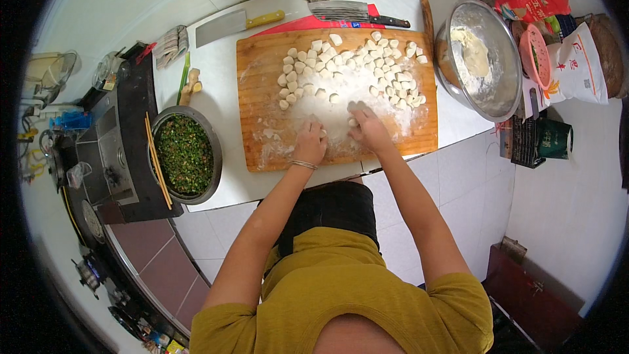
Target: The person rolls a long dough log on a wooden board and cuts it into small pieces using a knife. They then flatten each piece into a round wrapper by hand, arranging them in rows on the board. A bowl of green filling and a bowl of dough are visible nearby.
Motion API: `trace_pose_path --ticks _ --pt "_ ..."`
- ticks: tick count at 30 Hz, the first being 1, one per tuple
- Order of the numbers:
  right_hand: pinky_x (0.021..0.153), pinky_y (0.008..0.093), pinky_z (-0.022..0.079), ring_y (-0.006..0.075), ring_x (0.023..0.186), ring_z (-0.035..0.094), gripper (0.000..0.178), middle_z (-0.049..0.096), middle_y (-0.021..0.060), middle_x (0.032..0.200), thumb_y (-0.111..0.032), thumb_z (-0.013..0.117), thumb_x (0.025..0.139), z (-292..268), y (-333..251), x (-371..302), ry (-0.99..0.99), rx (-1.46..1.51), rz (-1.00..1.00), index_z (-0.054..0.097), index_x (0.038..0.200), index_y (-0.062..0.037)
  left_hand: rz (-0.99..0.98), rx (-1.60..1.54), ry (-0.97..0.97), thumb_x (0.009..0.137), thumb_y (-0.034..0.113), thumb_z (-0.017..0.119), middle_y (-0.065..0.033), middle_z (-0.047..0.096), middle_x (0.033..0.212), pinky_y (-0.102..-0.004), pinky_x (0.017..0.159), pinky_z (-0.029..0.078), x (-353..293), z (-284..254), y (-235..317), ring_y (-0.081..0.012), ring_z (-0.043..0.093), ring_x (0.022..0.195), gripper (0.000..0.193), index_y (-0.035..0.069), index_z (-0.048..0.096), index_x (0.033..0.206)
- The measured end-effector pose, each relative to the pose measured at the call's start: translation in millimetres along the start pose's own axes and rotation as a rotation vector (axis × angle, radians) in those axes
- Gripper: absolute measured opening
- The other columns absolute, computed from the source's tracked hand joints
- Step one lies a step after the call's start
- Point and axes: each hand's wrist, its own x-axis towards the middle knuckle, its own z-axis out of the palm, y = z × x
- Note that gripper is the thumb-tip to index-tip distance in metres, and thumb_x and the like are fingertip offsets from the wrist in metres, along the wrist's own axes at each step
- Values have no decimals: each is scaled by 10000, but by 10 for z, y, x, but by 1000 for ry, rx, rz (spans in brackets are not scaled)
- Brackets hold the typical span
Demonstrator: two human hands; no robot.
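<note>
Head view: L hand [310, 142] low over near part of wooden board [252, 69], approx. centre; fingers curled & close together, small white pc. by the thumb side. R hand [369, 128] just right of it, hands apart; fingers bent, slight gap betw. thumb & fingertips, another white pc. at that gap. Both pcs. partly hidden by fingers, so can't tell if either is gripped or only touched.

Dough pcs. [308, 65]: many, small, cut; spread in loose arc across far half of board, left to right, beyond both hands. Loose flour [334, 118] betw. arc & hands.

Surroundings: L of board, bowl [215, 151] of chopped greens [187, 154], chopsticks [157, 160] along its left rim. R of board, metal bowl [501, 95] w/ dough lump [473, 56]. Behind board, yellow-handled cleaver [223, 28] & black-handled knife [341, 12], well apart from hands.
</note>
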Motion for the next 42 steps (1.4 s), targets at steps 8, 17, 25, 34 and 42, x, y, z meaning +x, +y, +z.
trace_pose_path --ticks 8,17,25,34,42 --pt "719 455 494 402 842 582 291 579 190 963 -125 677 769 211 82 19 200 -56 -56 561 1019 -34 29 5 22 730 31 647 -178 541 961 -438 774 479 -1 -8 2 -372 560 903 244 21 572 962" --pt "728 457 493 405 832 586 249 585 205 919 -124 681 742 141 -36 16 212 15 64 594 951 -19 -2 20 15 751 66 677 -163 545 992 -433 747 478 -44 -19 -4 -364 570 885 256 31 575 983" --pt "788 450 472 373 924 566 266 596 182 967 -154 667 799 137 16 69 147 -103 -62 603 1023 -25 -1 65 12 789 127 667 -161 558 993 -446 719 484 -16 -78 -8 -359 590 821 246 32 595 1004" --pt "1104 609 103 454 1380 183 781 191 290 1499 -429 522 887 519 -219 511 406 -400 201 225 1454 20 -72 10 277 808 150 648 -193 539 1028 -456 802 442 -18 -270 -20 -381 544 938 316 6 576 1079" --pt "1110 615 36 436 1402 132 857 160 271 1517 -517 517 862 602 -199 502 422 -423 152 229 1445 41 14 152 258 806 141 633 -190 539 1120 -468 895 415 -29 -325 58 -377 515 1039 342 23 556 1117"
